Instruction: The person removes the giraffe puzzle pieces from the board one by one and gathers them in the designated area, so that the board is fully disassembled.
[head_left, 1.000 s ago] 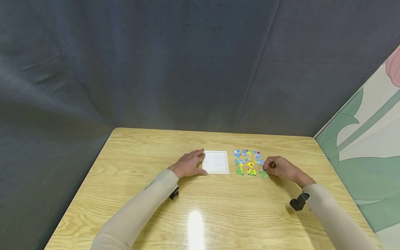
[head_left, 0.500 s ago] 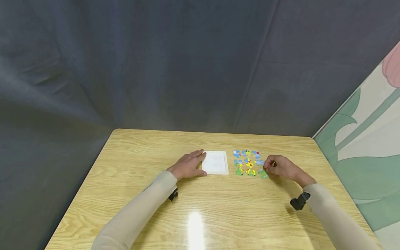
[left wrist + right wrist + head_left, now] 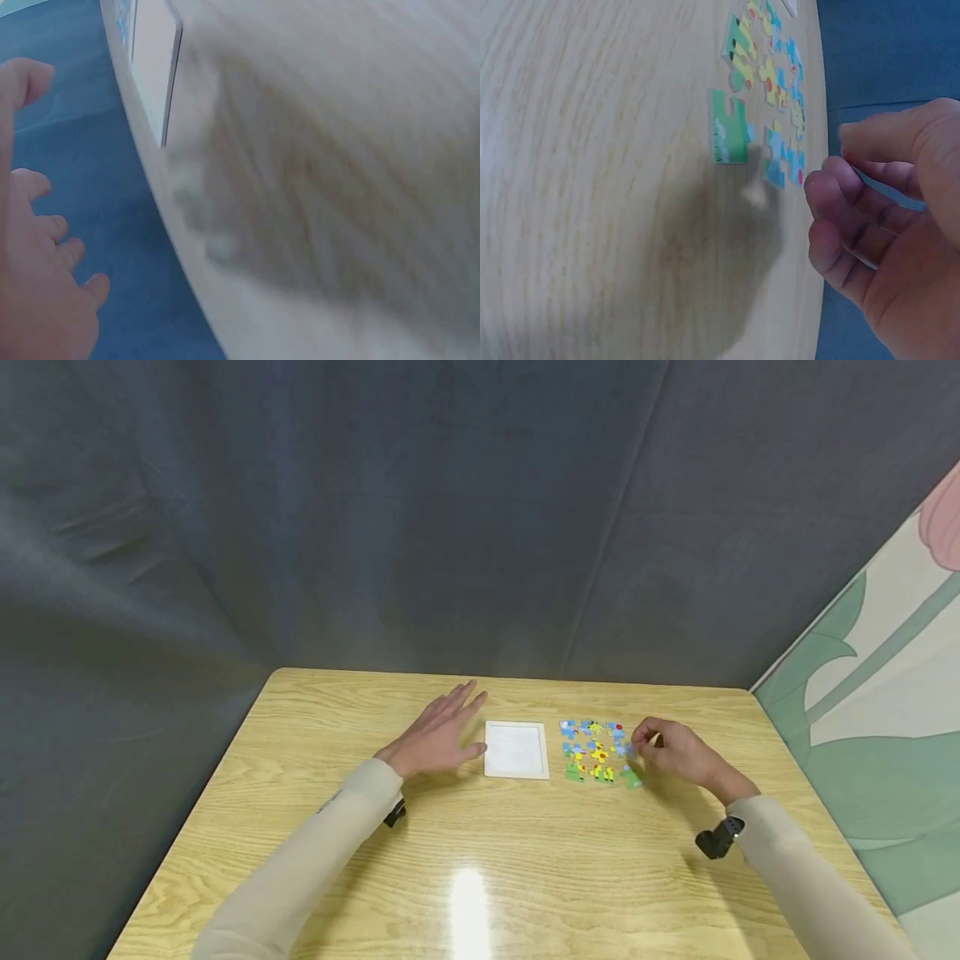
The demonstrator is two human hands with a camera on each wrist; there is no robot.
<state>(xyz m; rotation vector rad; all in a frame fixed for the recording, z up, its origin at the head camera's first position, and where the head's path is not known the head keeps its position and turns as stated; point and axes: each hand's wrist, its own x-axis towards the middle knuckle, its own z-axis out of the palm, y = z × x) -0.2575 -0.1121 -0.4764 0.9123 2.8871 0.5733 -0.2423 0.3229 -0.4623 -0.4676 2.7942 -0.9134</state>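
A white square tray with a raised rim (image 3: 517, 776) lies flat on the wooden table. My left hand (image 3: 431, 739) hovers just left of it, fingers straight and spread, holding nothing. To the tray's right, several jigsaw puzzle pieces (image 3: 598, 752) in blue, yellow and green lie in loose rows with small gaps. My right hand (image 3: 675, 749) is above the table at their right side, fingers loosely bent, with nothing visible between thumb and fingers. Below its fingertips a green corner piece (image 3: 731, 131) lies slightly apart from the others in the right wrist view.
The light wooden table (image 3: 480, 835) reaches back to a dark grey-blue curtain (image 3: 450, 527). A flower-patterned cloth (image 3: 892, 718) hangs along the right side. A bright light reflection shows on the table's front part.
My left hand has let go of the tray's left edge and lifted up and left. My right hand has risen off the green puzzle piece, which stays on the table.
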